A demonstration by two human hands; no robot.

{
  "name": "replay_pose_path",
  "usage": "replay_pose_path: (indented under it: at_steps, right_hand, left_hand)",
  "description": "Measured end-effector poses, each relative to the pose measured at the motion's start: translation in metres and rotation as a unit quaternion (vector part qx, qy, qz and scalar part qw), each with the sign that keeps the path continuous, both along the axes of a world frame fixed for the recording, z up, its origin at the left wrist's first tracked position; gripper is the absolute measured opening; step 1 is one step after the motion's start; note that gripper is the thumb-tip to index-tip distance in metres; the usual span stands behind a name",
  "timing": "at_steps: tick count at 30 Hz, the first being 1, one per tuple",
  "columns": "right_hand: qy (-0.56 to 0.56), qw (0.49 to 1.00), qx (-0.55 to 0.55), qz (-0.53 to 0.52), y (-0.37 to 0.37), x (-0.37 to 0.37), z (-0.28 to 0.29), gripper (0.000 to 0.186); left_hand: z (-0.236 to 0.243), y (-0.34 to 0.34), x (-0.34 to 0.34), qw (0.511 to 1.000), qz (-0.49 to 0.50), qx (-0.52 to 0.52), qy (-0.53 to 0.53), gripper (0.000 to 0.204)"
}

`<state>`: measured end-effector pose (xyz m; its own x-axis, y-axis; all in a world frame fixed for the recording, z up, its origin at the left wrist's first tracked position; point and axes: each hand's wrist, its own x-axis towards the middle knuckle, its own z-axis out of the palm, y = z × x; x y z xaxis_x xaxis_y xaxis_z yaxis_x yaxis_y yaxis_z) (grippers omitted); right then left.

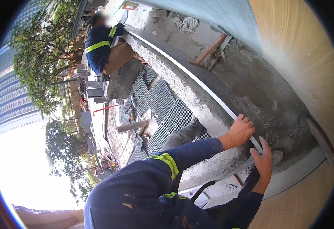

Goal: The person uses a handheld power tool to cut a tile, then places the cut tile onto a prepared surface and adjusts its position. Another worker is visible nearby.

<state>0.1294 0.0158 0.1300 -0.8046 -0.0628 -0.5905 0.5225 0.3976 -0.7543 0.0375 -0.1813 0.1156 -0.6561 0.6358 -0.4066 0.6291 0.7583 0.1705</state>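
Observation:
A long, pale metal straightedge (197,81) runs along the rough concrete ledge (167,70), beside wet grey mortar (251,89). My left hand (241,130) is closed over the bar a little way from its near end. Close by, my right hand (264,162) pinches that end between thumb and fingers. Both my arms are in navy sleeves, the left one with a reflective yellow band. At the far end a co-worker (104,45) in a navy top with yellow bands bends over the ledge, one hand near the bar. That hand's grip is too small to make out.
Dark perforated plastic mats (155,99) lie below the ledge, with a grey pipe (132,126) on them. Wooden strips (211,49) and a crumpled cloth (190,24) rest on the mortar side. A wood-toned panel (300,45) borders the right.

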Motion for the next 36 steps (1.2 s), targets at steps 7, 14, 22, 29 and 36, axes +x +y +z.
replay_pose_path:
  at_steps: [7, 14, 22, 29, 36]
  right_hand:
    - [-0.068, 0.992, -0.091, -0.047, 0.020, -0.016, -0.032, 0.059]
    - [-0.084, 0.994, 0.046, 0.048, 0.015, -0.042, -0.015, 0.052]
    - [-0.089, 0.995, 0.007, 0.046, 0.016, -0.045, -0.037, 0.048]
    - [-0.138, 0.990, -0.015, -0.017, 0.014, -0.043, -0.045, 0.046]
    - [-0.130, 0.989, 0.012, -0.067, 0.016, -0.036, -0.064, 0.045]
  left_hand:
    - [0.013, 0.014, 0.014, 0.997, -0.013, 0.035, -0.062, 0.041]
    - [0.016, 0.018, 0.024, 0.995, -0.003, 0.082, -0.055, 0.043]
    - [0.010, 0.019, 0.026, 0.990, 0.000, 0.077, -0.115, 0.035]
    - [0.018, 0.025, 0.023, 0.981, -0.038, 0.101, -0.163, 0.026]
    - [0.005, 0.043, 0.043, 0.973, -0.014, 0.158, -0.165, 0.024]
